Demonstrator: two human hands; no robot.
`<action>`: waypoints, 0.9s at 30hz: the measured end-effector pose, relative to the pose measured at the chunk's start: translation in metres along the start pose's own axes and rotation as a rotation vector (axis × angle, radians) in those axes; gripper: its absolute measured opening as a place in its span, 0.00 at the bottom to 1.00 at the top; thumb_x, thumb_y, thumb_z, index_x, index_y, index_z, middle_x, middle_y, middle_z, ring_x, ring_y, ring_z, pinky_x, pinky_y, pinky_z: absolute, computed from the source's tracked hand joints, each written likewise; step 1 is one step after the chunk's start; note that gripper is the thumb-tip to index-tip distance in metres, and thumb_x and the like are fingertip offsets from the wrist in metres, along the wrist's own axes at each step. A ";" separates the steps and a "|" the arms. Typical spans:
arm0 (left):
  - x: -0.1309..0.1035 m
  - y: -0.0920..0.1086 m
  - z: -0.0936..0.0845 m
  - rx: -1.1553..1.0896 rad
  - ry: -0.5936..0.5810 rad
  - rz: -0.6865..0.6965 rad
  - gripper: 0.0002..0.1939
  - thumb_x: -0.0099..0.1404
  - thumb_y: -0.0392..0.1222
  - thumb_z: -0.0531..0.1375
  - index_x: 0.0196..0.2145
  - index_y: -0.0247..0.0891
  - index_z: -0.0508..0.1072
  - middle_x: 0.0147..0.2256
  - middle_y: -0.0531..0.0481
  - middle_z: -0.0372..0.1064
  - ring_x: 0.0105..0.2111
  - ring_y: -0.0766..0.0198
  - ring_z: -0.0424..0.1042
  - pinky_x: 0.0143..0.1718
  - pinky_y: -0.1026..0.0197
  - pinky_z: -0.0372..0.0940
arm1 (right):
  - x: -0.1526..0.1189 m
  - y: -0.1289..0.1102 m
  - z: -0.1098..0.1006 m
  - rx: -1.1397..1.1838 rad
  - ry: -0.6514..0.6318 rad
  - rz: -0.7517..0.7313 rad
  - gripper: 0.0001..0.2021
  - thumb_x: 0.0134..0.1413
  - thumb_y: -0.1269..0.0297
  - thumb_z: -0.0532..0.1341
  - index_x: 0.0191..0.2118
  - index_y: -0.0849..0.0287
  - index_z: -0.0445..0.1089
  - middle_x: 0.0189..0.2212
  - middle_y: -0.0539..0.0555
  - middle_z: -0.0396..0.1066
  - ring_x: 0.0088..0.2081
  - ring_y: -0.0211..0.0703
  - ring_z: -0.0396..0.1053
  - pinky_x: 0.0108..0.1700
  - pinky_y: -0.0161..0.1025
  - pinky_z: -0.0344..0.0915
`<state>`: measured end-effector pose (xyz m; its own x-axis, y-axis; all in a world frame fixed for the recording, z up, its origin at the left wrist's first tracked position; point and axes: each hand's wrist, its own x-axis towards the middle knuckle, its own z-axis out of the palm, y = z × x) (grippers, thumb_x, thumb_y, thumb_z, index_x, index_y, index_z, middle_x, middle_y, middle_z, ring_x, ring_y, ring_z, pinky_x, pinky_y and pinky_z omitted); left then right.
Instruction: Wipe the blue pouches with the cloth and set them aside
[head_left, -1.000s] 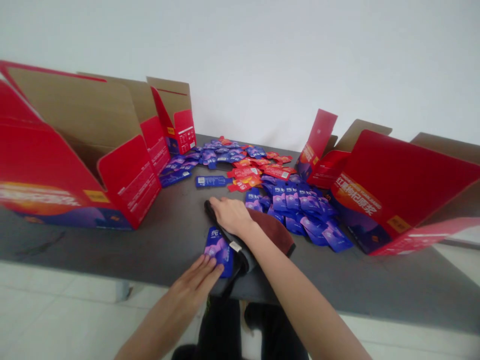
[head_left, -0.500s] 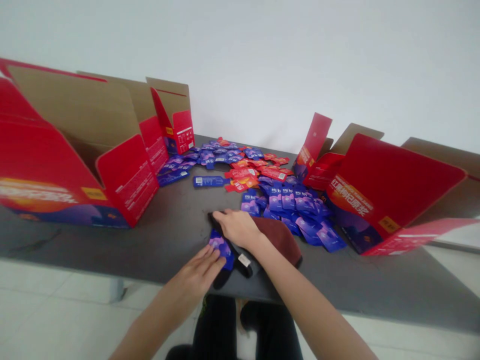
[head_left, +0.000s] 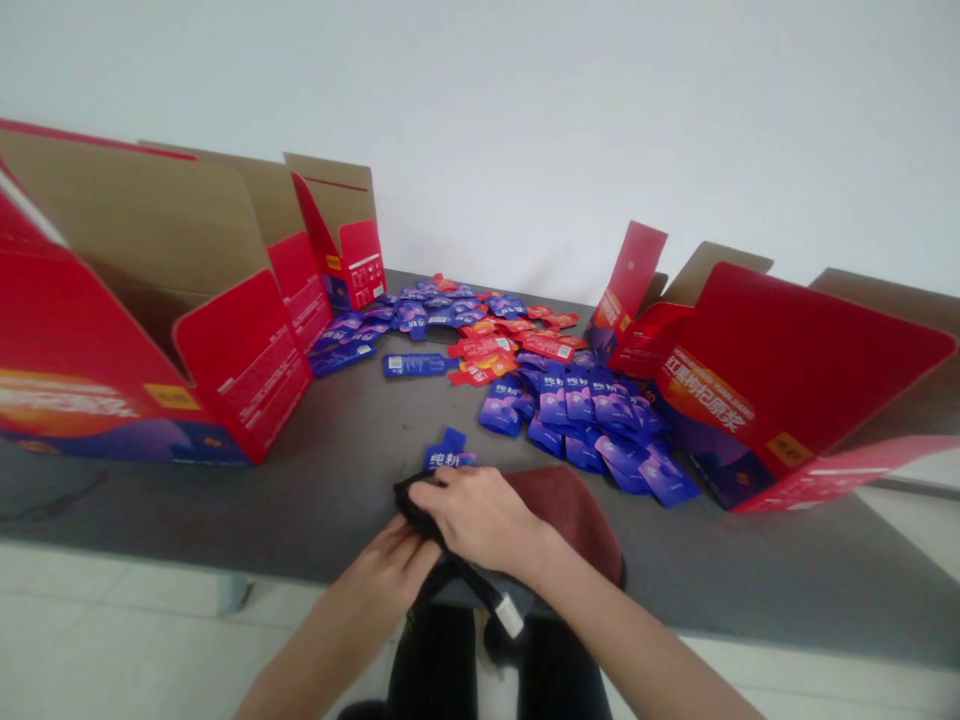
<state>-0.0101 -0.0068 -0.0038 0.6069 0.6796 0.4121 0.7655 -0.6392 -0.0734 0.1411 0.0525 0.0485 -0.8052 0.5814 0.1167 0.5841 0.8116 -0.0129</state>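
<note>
A reddish-brown cloth item (head_left: 574, 510) with black edging lies at the table's near edge, partly under my right forearm; its exact kind is unclear. My right hand (head_left: 480, 515) grips its bunched black edge (head_left: 409, 490). Close below, my left hand (head_left: 394, 565) has its fingers closed at the same black cloth, its fingertips partly hidden. From there a black strap with a white tag (head_left: 510, 615) hangs over the table edge. Just beyond my right hand lies a blue-purple flat pouch (head_left: 448, 450), its lower part covered by the hand and cloth.
Blue-purple pouches (head_left: 577, 410) and red-orange pouches (head_left: 484, 360) are heaped on the grey table (head_left: 337, 430). A single blue pouch (head_left: 420, 365) lies face down. Open red cartons stand at left (head_left: 247, 350) and right (head_left: 787, 370). A white wall rises behind.
My right hand has drawn the black edge toward me, and the strap now hangs lower. My left hand has left the blue-purple pouch, which now lies beyond the hands, and has moved to the cloth.
</note>
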 end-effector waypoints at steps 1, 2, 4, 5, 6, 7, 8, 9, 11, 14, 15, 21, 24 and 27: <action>0.000 0.000 0.000 0.010 0.026 0.012 0.25 0.55 0.21 0.43 0.43 0.32 0.70 0.37 0.46 0.73 0.39 0.60 0.71 0.46 0.58 0.65 | 0.004 0.004 0.006 -0.006 -0.013 0.007 0.11 0.56 0.68 0.48 0.42 0.50 0.62 0.31 0.49 0.67 0.30 0.39 0.65 0.26 0.34 0.51; 0.000 -0.001 0.000 0.024 0.055 0.031 0.24 0.55 0.21 0.42 0.44 0.32 0.70 0.39 0.44 0.72 0.41 0.60 0.70 0.46 0.58 0.65 | 0.011 0.010 0.011 -0.018 -0.022 0.024 0.11 0.57 0.67 0.47 0.43 0.50 0.61 0.32 0.50 0.67 0.30 0.39 0.66 0.27 0.34 0.52; 0.000 -0.004 0.002 0.049 0.093 0.072 0.24 0.56 0.22 0.42 0.44 0.31 0.69 0.42 0.43 0.71 0.45 0.59 0.68 0.47 0.58 0.64 | 0.029 0.026 0.018 -0.056 -0.032 0.097 0.12 0.58 0.66 0.46 0.45 0.49 0.61 0.34 0.51 0.68 0.31 0.40 0.67 0.28 0.34 0.54; 0.000 -0.006 0.002 0.057 0.103 0.091 0.24 0.56 0.22 0.42 0.45 0.31 0.69 0.43 0.43 0.71 0.46 0.59 0.68 0.47 0.58 0.64 | 0.038 0.035 0.018 -0.074 -0.037 0.144 0.13 0.58 0.65 0.45 0.45 0.50 0.61 0.34 0.52 0.68 0.31 0.41 0.67 0.28 0.35 0.54; 0.000 -0.008 0.003 0.059 0.105 0.105 0.24 0.56 0.22 0.42 0.45 0.31 0.69 0.43 0.44 0.71 0.46 0.59 0.68 0.47 0.59 0.64 | 0.046 0.043 0.016 -0.090 -0.039 0.190 0.13 0.59 0.65 0.44 0.45 0.50 0.61 0.34 0.52 0.69 0.30 0.42 0.67 0.28 0.35 0.54; 0.000 -0.009 0.003 0.055 0.097 0.110 0.24 0.56 0.22 0.42 0.44 0.31 0.69 0.42 0.44 0.71 0.46 0.60 0.68 0.47 0.59 0.64 | 0.053 0.049 0.012 -0.101 -0.036 0.228 0.13 0.59 0.64 0.44 0.45 0.51 0.61 0.33 0.53 0.69 0.30 0.43 0.67 0.28 0.35 0.54; 0.000 -0.010 0.004 0.046 0.094 0.107 0.24 0.56 0.22 0.42 0.44 0.31 0.70 0.41 0.45 0.71 0.45 0.61 0.68 0.47 0.60 0.64 | 0.056 0.053 0.006 -0.109 -0.028 0.257 0.14 0.60 0.64 0.42 0.45 0.52 0.61 0.33 0.54 0.69 0.31 0.43 0.67 0.29 0.36 0.55; 0.000 -0.011 0.004 0.037 0.093 0.096 0.24 0.56 0.21 0.42 0.44 0.32 0.70 0.41 0.45 0.72 0.45 0.61 0.68 0.46 0.60 0.64 | 0.057 0.054 -0.001 -0.110 -0.007 0.275 0.15 0.61 0.64 0.41 0.45 0.53 0.61 0.34 0.54 0.69 0.32 0.43 0.67 0.30 0.36 0.55; 0.001 -0.011 0.004 0.023 0.088 0.073 0.25 0.55 0.21 0.42 0.43 0.33 0.71 0.40 0.46 0.72 0.44 0.61 0.69 0.45 0.61 0.65 | 0.047 0.046 -0.015 -0.094 0.063 0.271 0.16 0.62 0.64 0.38 0.47 0.54 0.59 0.36 0.54 0.68 0.34 0.42 0.66 0.31 0.36 0.55; 0.004 -0.007 0.001 -0.007 0.045 0.053 0.24 0.54 0.20 0.43 0.40 0.33 0.71 0.36 0.45 0.73 0.41 0.60 0.70 0.43 0.60 0.66 | 0.019 0.021 -0.022 -0.017 0.111 0.109 0.14 0.61 0.65 0.41 0.46 0.53 0.60 0.35 0.51 0.66 0.32 0.40 0.64 0.31 0.35 0.53; 0.005 -0.006 0.000 -0.019 0.027 0.047 0.24 0.53 0.20 0.43 0.39 0.33 0.72 0.35 0.46 0.73 0.39 0.60 0.71 0.42 0.60 0.67 | 0.010 0.014 -0.019 -0.005 0.067 0.037 0.12 0.59 0.65 0.45 0.44 0.51 0.61 0.33 0.51 0.66 0.31 0.39 0.64 0.30 0.35 0.52; 0.012 -0.003 -0.002 0.002 0.076 0.050 0.22 0.55 0.21 0.43 0.39 0.31 0.71 0.37 0.44 0.73 0.41 0.59 0.70 0.45 0.57 0.65 | 0.014 0.022 0.013 -0.023 -0.064 0.077 0.12 0.58 0.64 0.45 0.44 0.48 0.61 0.34 0.52 0.66 0.31 0.40 0.65 0.29 0.35 0.54; 0.016 -0.005 0.002 0.027 0.073 0.089 0.22 0.57 0.22 0.43 0.42 0.30 0.70 0.39 0.43 0.72 0.43 0.60 0.70 0.48 0.58 0.63 | 0.035 0.044 0.013 -0.029 -0.056 0.198 0.14 0.60 0.63 0.42 0.45 0.51 0.61 0.34 0.53 0.66 0.31 0.41 0.66 0.30 0.36 0.56; 0.019 -0.006 0.004 -0.003 0.033 0.111 0.21 0.58 0.23 0.44 0.44 0.31 0.69 0.40 0.45 0.72 0.43 0.61 0.70 0.49 0.59 0.62 | 0.038 0.053 0.008 -0.025 0.009 0.270 0.15 0.61 0.59 0.41 0.48 0.54 0.59 0.38 0.55 0.64 0.35 0.43 0.66 0.34 0.37 0.58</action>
<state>-0.0026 0.0116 0.0005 0.6806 0.5922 0.4313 0.6932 -0.7112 -0.1174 0.1407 0.1184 0.0447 -0.6192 0.7759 0.1209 0.7799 0.6256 -0.0201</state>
